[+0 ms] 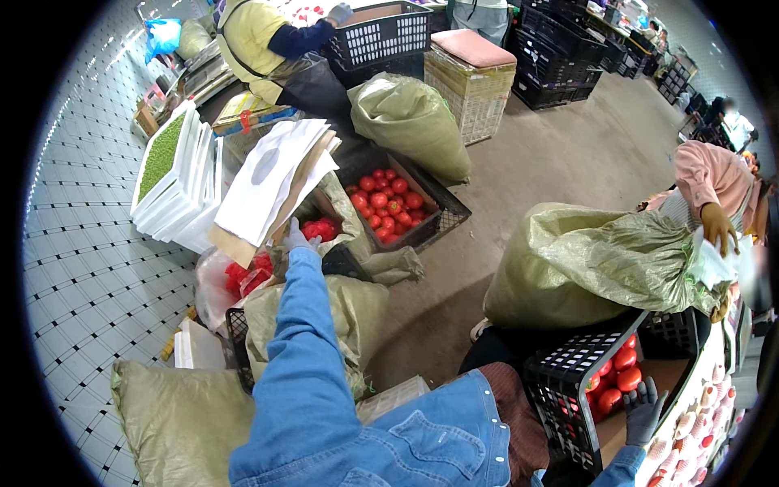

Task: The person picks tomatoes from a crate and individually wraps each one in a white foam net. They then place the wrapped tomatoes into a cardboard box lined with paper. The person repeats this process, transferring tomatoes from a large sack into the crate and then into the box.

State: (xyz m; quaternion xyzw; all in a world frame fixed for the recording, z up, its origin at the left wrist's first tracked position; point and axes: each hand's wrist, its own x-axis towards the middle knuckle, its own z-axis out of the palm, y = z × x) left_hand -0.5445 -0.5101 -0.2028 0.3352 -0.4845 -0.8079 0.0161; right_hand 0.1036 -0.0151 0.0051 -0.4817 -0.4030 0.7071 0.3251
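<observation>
My left hand (298, 236), in a grey glove, reaches far forward to the edge of a stack of paper and cardboard sheets (274, 176); whether it grips them I cannot tell. Red netting (319, 229) lies in an opened woven sack just beside it. My right hand (645, 409), gloved in grey too, is at the lower right with its fingers apart, over a tilted black plastic crate (566, 365) that holds red tomatoes (625, 359). Beyond that crate's edge lie many fruits in white foam nets (681, 426).
A black crate (453, 216) of tomatoes stands on the floor. Full woven sacks (408, 122) stand around, one large sack (566, 268) beside a co-worker's hand (718, 228). White foam trays (182, 176) are stacked left. Another person in yellow (249, 42) works at a crate.
</observation>
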